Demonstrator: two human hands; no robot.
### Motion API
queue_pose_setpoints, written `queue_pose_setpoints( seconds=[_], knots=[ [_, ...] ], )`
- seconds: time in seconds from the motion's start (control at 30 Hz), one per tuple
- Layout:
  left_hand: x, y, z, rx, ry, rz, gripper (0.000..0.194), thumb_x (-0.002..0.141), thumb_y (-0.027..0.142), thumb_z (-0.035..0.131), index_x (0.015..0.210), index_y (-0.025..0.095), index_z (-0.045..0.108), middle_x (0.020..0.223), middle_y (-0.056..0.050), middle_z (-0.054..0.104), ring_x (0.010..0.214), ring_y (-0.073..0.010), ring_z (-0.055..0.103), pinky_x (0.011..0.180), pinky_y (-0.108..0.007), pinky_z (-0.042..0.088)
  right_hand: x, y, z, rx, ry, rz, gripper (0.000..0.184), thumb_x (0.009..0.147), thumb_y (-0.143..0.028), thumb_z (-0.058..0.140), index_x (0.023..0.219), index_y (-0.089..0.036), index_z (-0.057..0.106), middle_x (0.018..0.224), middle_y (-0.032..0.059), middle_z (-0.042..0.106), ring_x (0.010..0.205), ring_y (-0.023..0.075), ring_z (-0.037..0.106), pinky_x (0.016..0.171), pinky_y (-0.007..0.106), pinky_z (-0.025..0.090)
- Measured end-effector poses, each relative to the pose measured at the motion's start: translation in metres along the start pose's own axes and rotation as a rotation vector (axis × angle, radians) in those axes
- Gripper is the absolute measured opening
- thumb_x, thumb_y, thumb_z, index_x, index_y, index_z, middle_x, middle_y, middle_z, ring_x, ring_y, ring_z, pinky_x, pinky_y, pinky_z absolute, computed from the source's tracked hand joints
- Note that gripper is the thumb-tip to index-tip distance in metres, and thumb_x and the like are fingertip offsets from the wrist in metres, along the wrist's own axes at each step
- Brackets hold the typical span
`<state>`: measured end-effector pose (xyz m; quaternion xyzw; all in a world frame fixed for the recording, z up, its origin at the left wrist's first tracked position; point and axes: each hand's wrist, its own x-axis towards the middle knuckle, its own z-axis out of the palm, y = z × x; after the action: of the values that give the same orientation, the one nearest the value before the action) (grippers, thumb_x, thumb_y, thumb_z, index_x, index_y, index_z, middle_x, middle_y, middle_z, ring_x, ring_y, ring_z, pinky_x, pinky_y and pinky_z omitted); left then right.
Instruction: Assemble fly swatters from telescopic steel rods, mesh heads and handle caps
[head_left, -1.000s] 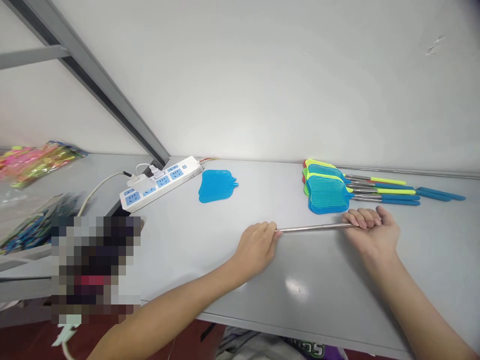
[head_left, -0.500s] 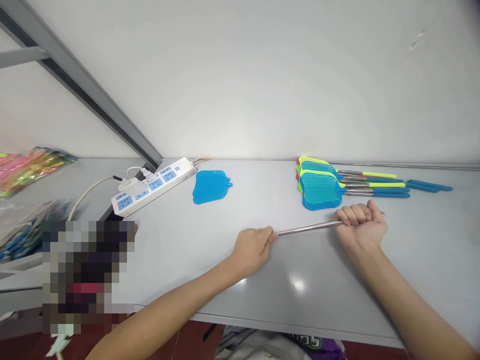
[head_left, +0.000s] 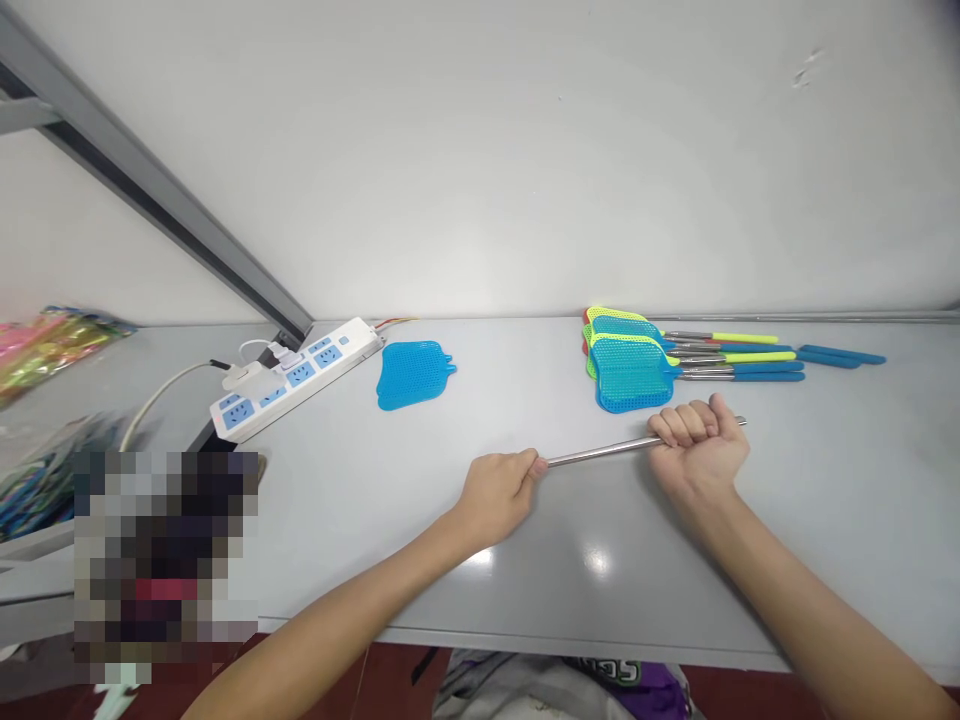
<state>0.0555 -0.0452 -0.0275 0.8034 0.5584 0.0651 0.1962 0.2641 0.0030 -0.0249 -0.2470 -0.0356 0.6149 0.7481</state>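
A thin metal telescopic rod (head_left: 600,452) is stretched between my two hands over the front half of the table. My left hand (head_left: 501,492) is closed around its left end. With the palm turned up, my right hand (head_left: 697,445) wraps its fingers round the rod near the other end, and a short tip sticks out past it. Behind my right hand lies a pile of fly swatters (head_left: 634,375) with blue, yellow, green and red heads and metal shafts. Farther left, a loose blue fly swatter head (head_left: 414,375) lies flat, its short neck pointing right.
A white power strip (head_left: 300,378) with plugs and a cable lies at the back left by a grey metal post (head_left: 187,220). Colourful plastic packages (head_left: 56,350) sit at the far left. Thin metal rods (head_left: 847,318) run along the wall. A pixelated patch covers the lower left.
My right hand has come closer to my left, and the rod between them is shorter. The whole view has shifted slightly. Both hands keep their hold.
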Motion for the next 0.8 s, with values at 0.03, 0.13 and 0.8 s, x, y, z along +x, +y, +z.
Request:
queue_pose_setpoints(
  seconds=[0.03, 0.13, 0.8],
  knots=[
    [0.0, 0.0, -0.001, -0.001, -0.005, -0.002, 0.038, 0.088, 0.035, 0.014, 0.061, 0.019, 0.036, 0.049, 0.003, 0.042, 0.046, -0.0114, 0.04, 0.046, -0.023, 0.022, 0.0, 0.001, 0.0, 0.0, -0.002, 0.003, 0.039, 0.077, -0.022, 0.038, 0.052, -0.017, 0.008, 0.044, -0.0061, 0.002, 0.035, 0.0078, 0.008, 0.032, 0.02, 0.016],
    [0.001, 0.001, -0.002, 0.005, -0.02, -0.012, 0.04, 0.087, 0.036, 0.013, 0.062, 0.019, 0.039, 0.05, 0.003, 0.044, 0.047, -0.012, 0.043, 0.047, -0.023, 0.023, -0.001, 0.004, -0.002, -0.001, -0.013, 0.02, 0.039, 0.077, -0.023, 0.038, 0.052, -0.017, 0.008, 0.043, -0.0062, 0.003, 0.035, 0.0078, 0.009, 0.032, 0.02, 0.017],
    [-0.001, 0.005, -0.002, 0.009, 0.079, -0.035, 0.036, 0.088, 0.035, 0.012, 0.069, 0.02, 0.039, 0.057, 0.003, 0.049, 0.051, -0.0122, 0.046, 0.048, -0.023, 0.026, 0.023, -0.019, 0.007, -0.144, -0.074, 0.15, 0.012, 0.077, -0.025, 0.041, 0.069, -0.017, 0.043, 0.056, -0.0034, 0.035, 0.049, 0.0074, 0.039, 0.046, 0.021, 0.038]
  ],
)
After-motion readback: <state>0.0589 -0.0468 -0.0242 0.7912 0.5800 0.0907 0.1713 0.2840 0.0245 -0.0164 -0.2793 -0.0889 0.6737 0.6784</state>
